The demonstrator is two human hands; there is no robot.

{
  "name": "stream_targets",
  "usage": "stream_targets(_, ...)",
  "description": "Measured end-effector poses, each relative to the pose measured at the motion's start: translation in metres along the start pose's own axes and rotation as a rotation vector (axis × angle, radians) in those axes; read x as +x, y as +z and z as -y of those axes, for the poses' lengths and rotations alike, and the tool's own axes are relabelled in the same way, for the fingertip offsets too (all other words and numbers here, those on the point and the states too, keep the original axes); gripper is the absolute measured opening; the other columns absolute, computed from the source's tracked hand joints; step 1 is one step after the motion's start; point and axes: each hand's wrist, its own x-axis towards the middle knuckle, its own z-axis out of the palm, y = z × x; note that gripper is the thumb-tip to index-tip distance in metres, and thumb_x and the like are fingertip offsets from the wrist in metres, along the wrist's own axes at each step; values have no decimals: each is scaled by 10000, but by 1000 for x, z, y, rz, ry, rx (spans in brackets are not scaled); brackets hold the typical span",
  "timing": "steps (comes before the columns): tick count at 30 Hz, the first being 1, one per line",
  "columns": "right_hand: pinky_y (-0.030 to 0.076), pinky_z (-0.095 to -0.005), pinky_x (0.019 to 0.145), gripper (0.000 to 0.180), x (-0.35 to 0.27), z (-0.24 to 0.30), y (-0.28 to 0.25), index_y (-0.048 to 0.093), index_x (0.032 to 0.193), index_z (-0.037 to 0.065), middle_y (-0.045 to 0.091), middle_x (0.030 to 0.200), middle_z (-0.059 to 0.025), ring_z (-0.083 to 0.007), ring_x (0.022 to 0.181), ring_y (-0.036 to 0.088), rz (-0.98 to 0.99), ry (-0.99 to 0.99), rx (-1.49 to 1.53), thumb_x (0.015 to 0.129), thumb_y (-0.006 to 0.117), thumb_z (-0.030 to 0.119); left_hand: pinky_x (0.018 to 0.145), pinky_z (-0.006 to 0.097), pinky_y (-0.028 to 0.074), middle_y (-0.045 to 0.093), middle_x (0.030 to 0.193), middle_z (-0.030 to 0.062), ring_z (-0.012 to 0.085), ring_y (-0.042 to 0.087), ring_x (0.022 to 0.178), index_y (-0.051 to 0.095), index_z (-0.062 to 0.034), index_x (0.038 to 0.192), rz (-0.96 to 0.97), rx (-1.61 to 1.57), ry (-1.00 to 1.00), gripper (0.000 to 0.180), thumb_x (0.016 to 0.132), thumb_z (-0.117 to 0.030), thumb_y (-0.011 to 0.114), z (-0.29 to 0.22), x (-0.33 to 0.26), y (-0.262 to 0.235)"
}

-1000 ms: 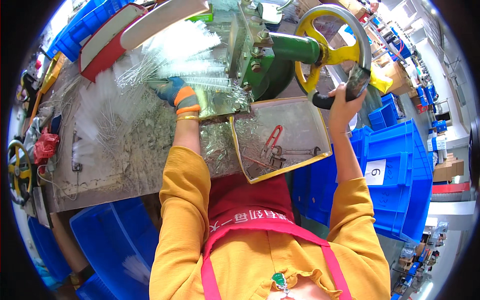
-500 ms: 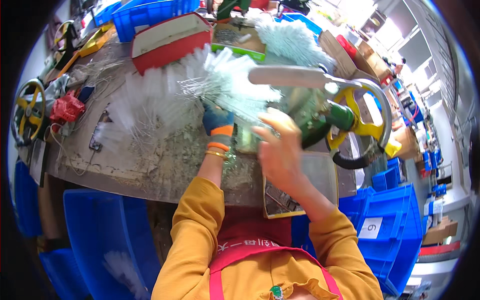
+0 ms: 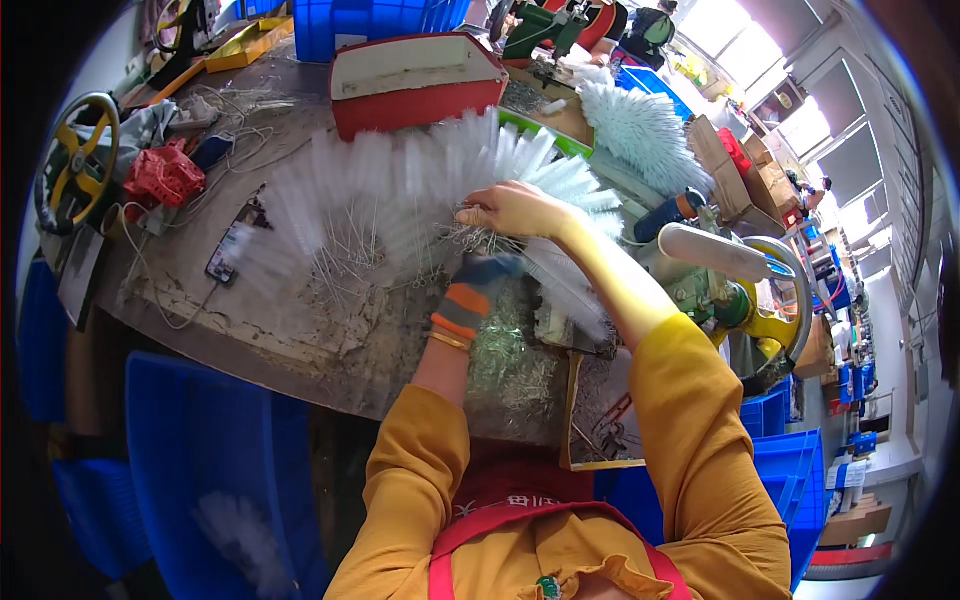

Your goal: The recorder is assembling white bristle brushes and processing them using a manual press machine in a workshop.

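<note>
White bristle brushes with thin wire stems (image 3: pixel 400 175) lie in a wide fanned row across the workbench, stems toward me. Reaching in from the right, my bare right hand (image 3: pixel 520 210) has its fingers curled over a cluster of stems at the middle of the row. Just below it is my left hand (image 3: pixel 485 272), in a blue, orange and grey glove; motion smears its fingers, so what they hold does not show. More loose brushes (image 3: pixel 570 285) lie under my right forearm.
Right of my arm stands a green machine with a yellow handwheel (image 3: pixel 770 320) and a long pale guard (image 3: pixel 715 250). A red box (image 3: pixel 420 110) sits behind the brushes. A shallow tray (image 3: pixel 590 440) holds metal bits at the bench's front edge. Blue bins (image 3: pixel 200 440) stand below.
My view has shifted, so the bench sits differently in it. My right hand has moved left from beside the machine onto the wire stems. The left hand now lies below the brushes.
</note>
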Motion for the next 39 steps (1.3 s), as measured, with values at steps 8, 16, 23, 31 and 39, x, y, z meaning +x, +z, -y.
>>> stream_targets(8,457,-350,562,255,-51,53,-20,565,701,70,531,619,-63,-232,653,568,-428,-411,-326,774,507,307,633,319,462,543,794,100,215,558,669,509,23,929,-45,70,252,343,692,-204,610,-48,-4,61)
stream_targets(16,437,-296,480,138,-108,129,-57,559,788,68,509,597,-37,-192,549,534,-831,-502,-325,759,553,203,700,328,453,527,934,135,221,559,748,491,36,988,-111,222,555,340,752,-197,564,-110,-72,92)
stream_targets(23,325,-371,892,822,-148,143,-65,230,1260,56,412,1175,-138,-299,1094,389,-865,-479,68,624,686,308,718,324,440,590,799,166,218,577,742,568,72,821,16,400,594,245,794,-166,515,-186,-114,91)
stream_targets(31,368,-279,826,956,-88,83,12,-35,1257,-84,531,979,-197,-222,915,510,-322,-28,656,720,606,379,672,292,455,584,803,119,190,566,685,506,22,982,-53,303,36,528,800,-470,436,-159,-69,46)
stream_targets(39,414,-255,719,883,-66,44,56,69,1233,-119,564,852,-165,-178,790,546,-550,214,979,714,607,351,745,230,404,556,877,36,109,522,787,499,8,1027,64,234,152,368,773,-257,530,-122,-72,38)
